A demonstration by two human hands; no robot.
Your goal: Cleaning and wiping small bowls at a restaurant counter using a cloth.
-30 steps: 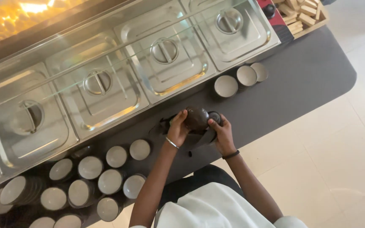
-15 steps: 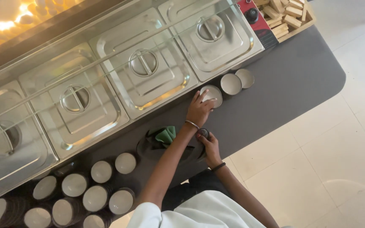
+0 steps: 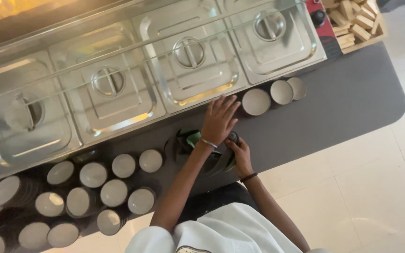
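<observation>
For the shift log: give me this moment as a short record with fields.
Setting: dark counter beside lidded steel pans
Left hand: flat, fingers spread, on the counter edge by the pans
Right hand: on a dark item with a green cloth; grip unclear
Nearby: three small bowls in a row; many stacked bowls
Far corner: wooden blocks

Brushed steel, matt dark table, pale glazed bowls

The lidded pans are polished metal with a soft sheen under a clear glass guard. The table is smooth, matt dark grey. Small bowls look smooth and pale inside; the wooden blocks are raw and matt; the floor is glossy tile.
</observation>
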